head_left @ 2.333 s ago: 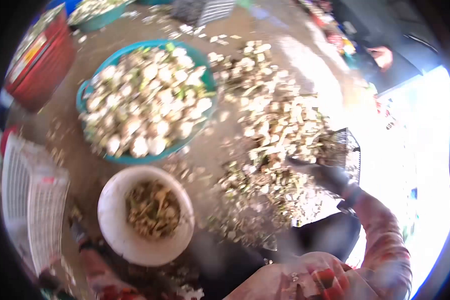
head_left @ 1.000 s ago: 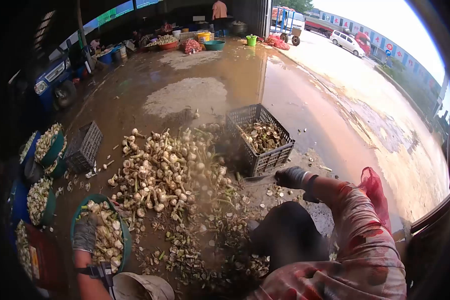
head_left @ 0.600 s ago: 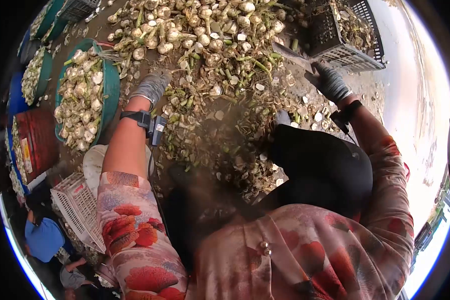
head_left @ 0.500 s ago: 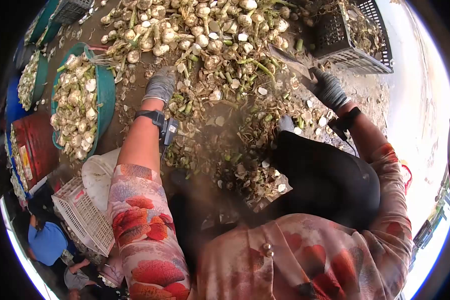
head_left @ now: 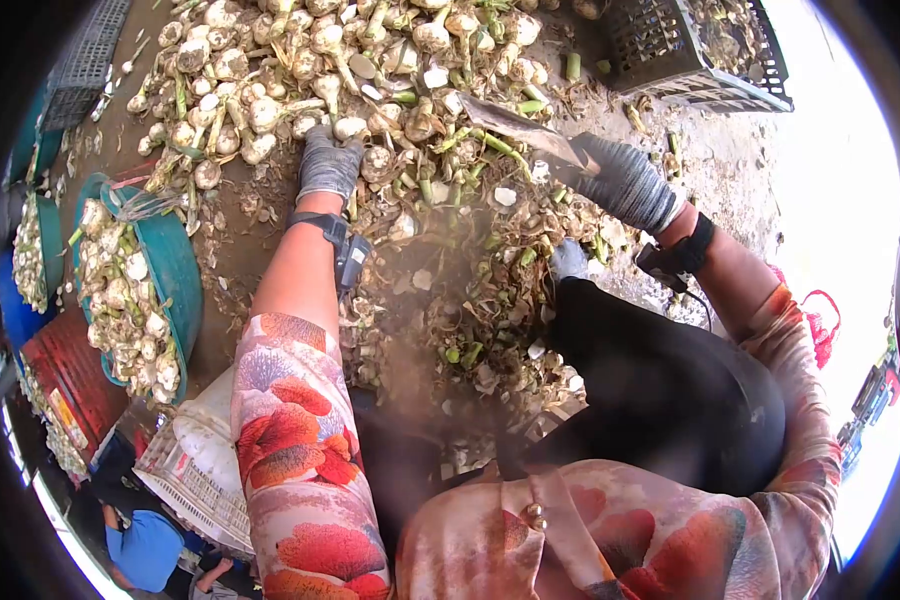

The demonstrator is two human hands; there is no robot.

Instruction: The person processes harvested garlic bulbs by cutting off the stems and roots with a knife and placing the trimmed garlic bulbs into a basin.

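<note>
My left hand, in a grey knit glove, is at the near edge of a heap of garlic. Its fingers curl against a pale garlic bulb, and the fingertips are partly hidden among the bulbs. My right hand, gloved the same way, is closed around the handle of a knife. The broad, dirty blade points left over the near side of the heap, above cut stems. Bulbs with stalks fill the ground ahead of my left hand.
Cut stems and peelings cover the ground between my legs. A teal tub of garlic and a red tub stand at left. Behind them is a white crate, with a person in blue nearby. A black crate stands at upper right.
My left hand has moved forward from the littered ground to the bulbs at the heap's edge. My right hand has shifted left with the knife. The view has turned slightly.
</note>
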